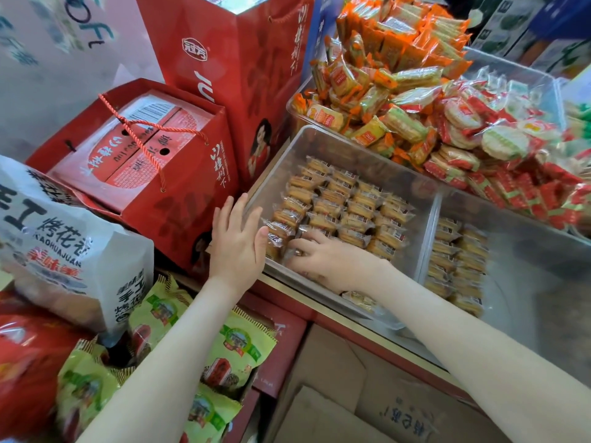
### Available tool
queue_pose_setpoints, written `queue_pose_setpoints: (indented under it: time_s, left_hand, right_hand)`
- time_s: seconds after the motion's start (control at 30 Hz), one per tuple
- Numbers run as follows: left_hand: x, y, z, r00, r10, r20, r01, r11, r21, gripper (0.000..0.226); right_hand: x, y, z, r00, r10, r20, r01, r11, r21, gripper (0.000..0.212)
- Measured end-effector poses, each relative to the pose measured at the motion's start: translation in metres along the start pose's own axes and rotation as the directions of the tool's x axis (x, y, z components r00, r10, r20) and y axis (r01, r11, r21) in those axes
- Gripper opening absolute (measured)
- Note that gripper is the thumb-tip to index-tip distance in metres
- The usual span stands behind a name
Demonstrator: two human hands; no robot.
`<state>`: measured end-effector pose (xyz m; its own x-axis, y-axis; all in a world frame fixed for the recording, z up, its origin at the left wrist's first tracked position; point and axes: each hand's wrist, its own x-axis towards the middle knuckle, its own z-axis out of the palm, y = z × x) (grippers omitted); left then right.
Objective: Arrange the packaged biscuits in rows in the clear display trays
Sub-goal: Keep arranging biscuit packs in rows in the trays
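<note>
- Left hand (pixel 236 241), fingers straight and together, touches the left wall of clear plastic display tray (pixel 367 155).
- Right hand (pixel 323 257) curls over clear-wrapped brown biscuit packs (pixel 339 206), rowed, at tray's near-left corner.
- Neighbouring clear tray (pixel 527 251): more rows.

Biscuits (pixel 345 206) lie in rows in a tray (pixel 377 155) at the worktop's (pixel 367 330) front edge. A second tray (pixel 527 251) touches its right side. Heaped packets (pixel 415 100) lie behind, and gift boxes (pixel 144 155) stand left.
</note>
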<state>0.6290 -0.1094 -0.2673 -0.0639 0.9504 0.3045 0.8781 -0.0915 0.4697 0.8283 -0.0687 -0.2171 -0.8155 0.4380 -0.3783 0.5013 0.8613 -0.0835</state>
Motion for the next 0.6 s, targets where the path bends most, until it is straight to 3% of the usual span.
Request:
queue_pose_setpoints:
  time_s: [0.2, 0.27, 0.37, 0.47, 0.6]
  left_hand:
    - [0.0, 0.005, -0.006, 0.996, -0.037, 0.083, 0.032, 0.998, 0.06, 0.069]
    - [-0.001, 0.013, -0.011, 0.991, -0.05, 0.125, 0.036, 0.993, 0.111, 0.078]
    - [-0.008, 0.05, -0.024, 0.976, 0.183, 0.116, -0.191, 0.979, 0.067, 0.082]
    - [-0.013, 0.107, -0.029, 0.909, 0.413, 0.053, -0.414, 0.91, 0.001, 0.086]
    - [-0.012, 0.171, -0.032, 0.872, 0.49, 0.014, -0.485, 0.867, -0.109, 0.085]
  right_hand:
    - [-0.035, 0.0, -0.015, 0.983, 0.058, -0.175, -0.056, 0.998, 0.012, 0.076]
    - [-0.051, 0.003, -0.02, 0.953, 0.074, -0.295, -0.064, 0.997, 0.043, 0.078]
    - [-0.079, 0.008, -0.027, 0.88, 0.201, -0.43, -0.091, 0.961, 0.263, 0.073]
    - [-0.12, 0.004, -0.042, 0.795, 0.396, -0.459, -0.122, 0.846, 0.519, 0.073]
    - [-0.184, -0.007, -0.054, 0.703, 0.572, -0.423, -0.147, 0.699, 0.7, 0.066]
